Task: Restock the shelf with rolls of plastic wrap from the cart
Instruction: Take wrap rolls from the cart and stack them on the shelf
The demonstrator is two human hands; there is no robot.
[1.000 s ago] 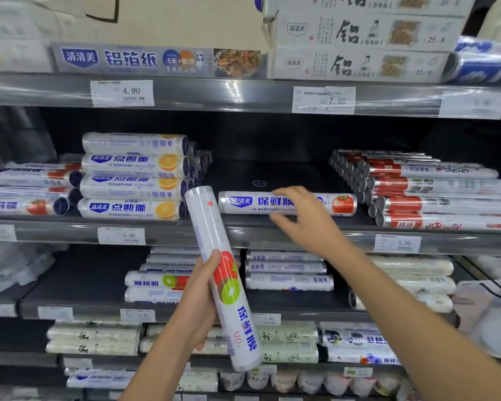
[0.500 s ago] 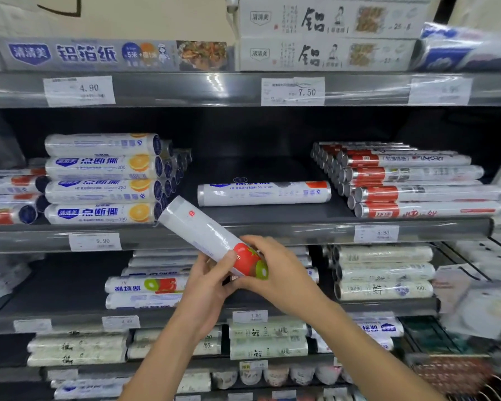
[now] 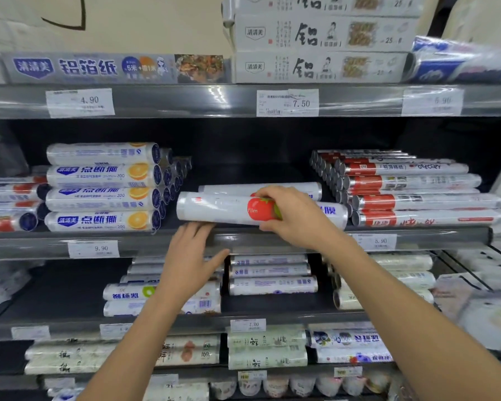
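Note:
A white roll of plastic wrap with a red tomato print lies level at the front of the middle shelf. My right hand grips it over the tomato mark. Just behind it rests another white roll of the same kind. My left hand is below the held roll's left end, fingers spread, holding nothing, its fingertips at the shelf edge. The cart is out of view.
Stacked rolls with orange prints fill the shelf's left side; red-labelled rolls fill the right. Foil boxes sit on the shelf above. Lower shelves hold more rolls. Price tags line the shelf edges.
The roll went from tilted in both hands to level at the middle shelf's front. My left hand let go and dropped below it; my right hand carries it alone.

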